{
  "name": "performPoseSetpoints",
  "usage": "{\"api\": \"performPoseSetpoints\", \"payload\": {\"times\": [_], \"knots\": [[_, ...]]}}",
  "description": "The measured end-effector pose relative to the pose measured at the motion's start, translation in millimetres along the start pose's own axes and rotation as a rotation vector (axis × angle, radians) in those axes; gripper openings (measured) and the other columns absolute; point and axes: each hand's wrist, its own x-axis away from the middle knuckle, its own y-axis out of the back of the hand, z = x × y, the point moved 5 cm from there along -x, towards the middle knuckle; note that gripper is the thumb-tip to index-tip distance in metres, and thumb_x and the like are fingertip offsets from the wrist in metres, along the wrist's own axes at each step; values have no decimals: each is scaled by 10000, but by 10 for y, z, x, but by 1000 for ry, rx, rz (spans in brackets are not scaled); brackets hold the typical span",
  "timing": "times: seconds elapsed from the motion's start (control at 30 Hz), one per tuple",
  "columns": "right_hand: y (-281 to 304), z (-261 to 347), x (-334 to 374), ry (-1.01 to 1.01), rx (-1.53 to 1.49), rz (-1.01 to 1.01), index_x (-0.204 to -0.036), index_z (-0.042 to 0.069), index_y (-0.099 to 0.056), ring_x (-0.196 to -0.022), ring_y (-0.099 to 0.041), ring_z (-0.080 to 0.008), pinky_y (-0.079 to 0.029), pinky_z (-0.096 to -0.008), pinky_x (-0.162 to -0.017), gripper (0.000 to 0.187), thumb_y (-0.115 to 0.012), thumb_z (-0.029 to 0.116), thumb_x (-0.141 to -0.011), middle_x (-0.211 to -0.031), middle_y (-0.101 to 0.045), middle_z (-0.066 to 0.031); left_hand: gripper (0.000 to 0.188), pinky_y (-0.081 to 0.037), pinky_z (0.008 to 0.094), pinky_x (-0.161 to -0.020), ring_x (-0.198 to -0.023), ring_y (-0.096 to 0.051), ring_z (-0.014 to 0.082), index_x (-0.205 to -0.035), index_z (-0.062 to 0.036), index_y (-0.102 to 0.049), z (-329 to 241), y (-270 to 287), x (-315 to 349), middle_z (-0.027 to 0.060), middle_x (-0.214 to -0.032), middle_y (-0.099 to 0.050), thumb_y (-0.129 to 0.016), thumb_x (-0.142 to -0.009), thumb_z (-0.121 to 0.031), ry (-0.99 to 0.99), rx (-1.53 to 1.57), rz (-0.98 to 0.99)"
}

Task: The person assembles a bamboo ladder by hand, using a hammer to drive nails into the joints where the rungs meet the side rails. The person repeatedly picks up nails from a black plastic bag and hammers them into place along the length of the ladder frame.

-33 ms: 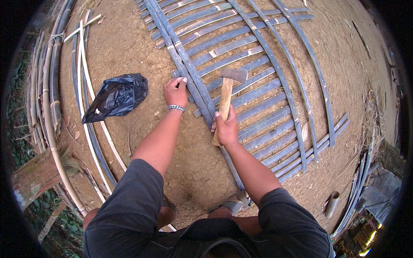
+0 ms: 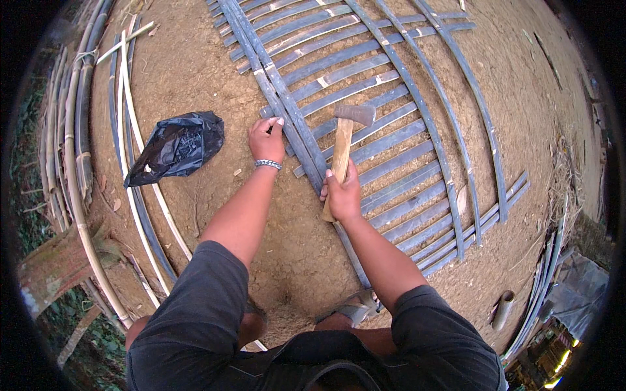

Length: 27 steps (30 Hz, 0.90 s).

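Nearest the camera, the person squats on bare earth, dark shorts and a sandalled foot [image 2: 355, 307] at the lower edge of the view, both forearms reaching forward.

The right hand [image 2: 342, 195] is closed fully round the lower end of a wooden-handled hammer [image 2: 343, 146]. The handle runs up and away from the fist, and the metal head sits over the slats — a grip low on the handle, which appears chosen for swing.

The left hand [image 2: 266, 139], wearing a beaded bracelet [image 2: 267, 164], is curled with its fingertips pinched together and pressed against the paired long rails of a split-bamboo lattice panel [image 2: 391, 124]. It likely steadies a nail; whether anything is pinched there cannot be told. The hammer head lies just beside this hand, to its right and slightly farther out, not touching it.

The panel lies flat on the ground, cross slats fanning away to the right.

Left of the left hand, apart from it, a crumpled black plastic bag [image 2: 176, 146] rests on the dirt. Beyond that, loose bamboo strips [image 2: 127, 117] lie along the ground.
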Motion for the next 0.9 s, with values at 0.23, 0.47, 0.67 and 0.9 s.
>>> {"api": "performPoseSetpoints", "payload": {"times": [0.23,0.47,0.67,0.9], "knots": [[-5,-21,105,36,362,14,-1534,54,-352,-690,-688,-226,-556,-372,-603,579,-594,139,-1015,-912,-676,-135,102,-431,462,-982,-1041,-620,270,-896,-120,-764,-253,-20,157,30,-1013,-712,-743,-867,-216,-126,-225,-122],[-281,532,56,443,1051,186,-1579,175,-352,-1056,-653,-483,-541,-546,-878,644,-596,154,-984,-1186,-669,-268,75,-416,444,-970,-1017,-627,265,-885,-118,-754,-277,55,160,31,-1004,-703,-746,-846,-182,-185,-211,-161],[-283,768,-115,449,1216,256,-1576,207,-363,-1030,-665,-467,-551,-547,-846,653,-600,143,-971,-1162,-674,-268,71,-405,437,-967,-1016,-625,264,-877,-119,-754,-294,54,159,30,-1023,-709,-751,-840,-180,-186,-188,-141],[-338,797,-127,402,1254,318,-1558,167,-406,-1096,-647,-485,-543,-524,-891,633,-625,102,-968,-1219,-659,-292,83,-405,444,-954,-1030,-622,274,-905,-121,-746,-271,66,137,40,-1044,-710,-739,-842,-174,-172,-207,-124]]}}
